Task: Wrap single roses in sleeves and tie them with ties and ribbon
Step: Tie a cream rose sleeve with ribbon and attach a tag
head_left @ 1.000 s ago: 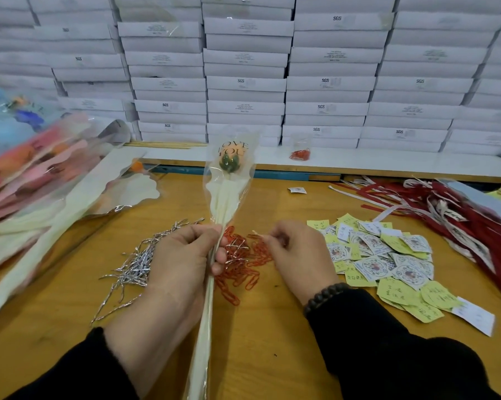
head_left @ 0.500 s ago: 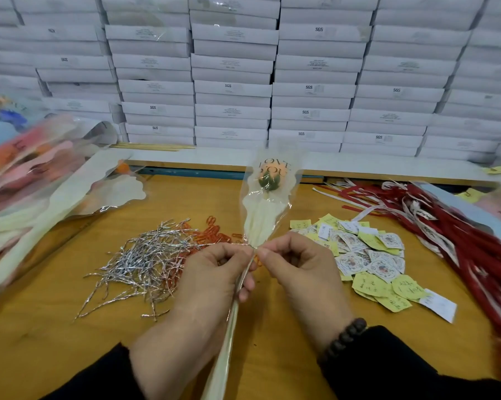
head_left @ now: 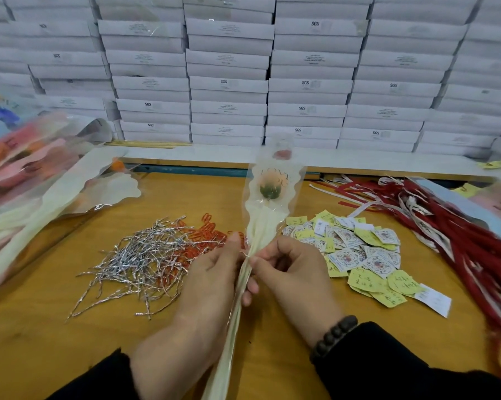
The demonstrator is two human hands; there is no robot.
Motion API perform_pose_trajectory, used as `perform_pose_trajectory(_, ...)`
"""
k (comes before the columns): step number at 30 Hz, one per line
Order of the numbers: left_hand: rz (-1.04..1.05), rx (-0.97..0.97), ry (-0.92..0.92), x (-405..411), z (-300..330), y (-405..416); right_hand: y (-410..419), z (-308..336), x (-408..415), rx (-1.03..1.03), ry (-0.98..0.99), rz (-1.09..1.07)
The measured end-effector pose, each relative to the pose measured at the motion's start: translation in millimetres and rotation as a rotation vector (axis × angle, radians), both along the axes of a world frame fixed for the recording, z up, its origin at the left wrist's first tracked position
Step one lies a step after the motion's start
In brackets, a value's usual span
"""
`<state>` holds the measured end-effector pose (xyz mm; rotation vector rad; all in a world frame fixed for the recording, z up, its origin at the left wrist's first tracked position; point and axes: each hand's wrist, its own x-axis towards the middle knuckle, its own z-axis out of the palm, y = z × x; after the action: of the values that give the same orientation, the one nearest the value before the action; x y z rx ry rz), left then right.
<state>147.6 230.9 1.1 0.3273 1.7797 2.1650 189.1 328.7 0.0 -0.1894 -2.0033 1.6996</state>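
The left hand (head_left: pixel 211 272) wraps around one rose (head_left: pixel 270 187) in its sleeve (head_left: pixel 268 223), held upright at table centre. At three o'clock, touching it, the right hand (head_left: pixel 294 267) pinches one silver tie (head_left: pixel 245 256) against the sleeve.

The right hand (head_left: pixel 295 272) has come across from over the red ties (head_left: pixel 198 241), where it was a second ago, and now meets the left hand (head_left: pixel 211 272) at the gathered neck of the sleeve (head_left: pixel 260 232). Its fingers (head_left: pixel 260 262) pinch right against the cellophane, a thin silver tie (head_left: pixel 245 255) just showing between the two hands. The sleeved rose (head_left: pixel 270 187) has swung up and to the right, its head now over the bench (head_left: pixel 41 327) near the paper tags (head_left: pixel 367 255) rather than above the tie piles.
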Motion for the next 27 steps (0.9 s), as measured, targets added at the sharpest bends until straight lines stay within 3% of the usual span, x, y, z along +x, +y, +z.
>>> perform_pose_trajectory(4, 0.013, 0.029, -0.018, -1.4, -1.7, 0.0, 2.1, -1.8, 0.1, 0.263, -0.013, -0.131)
perform_pose_trajectory(13, -0.001, 0.092, -0.052, -6.0, -1.0, -3.8, 7.8, -3.2, 0.7, -0.190, -0.047, 0.108)
perform_pose_trajectory(23, 0.004, 0.161, -0.047, -4.5, 0.7, -3.9, 9.6, -7.6, -3.8, -0.426, -0.111, 0.174)
perform_pose_trajectory(27, 0.048, 0.182, -0.048, -6.0, 4.1, -4.4, 11.9, -6.3, -2.7, -0.346, -0.122, 0.258)
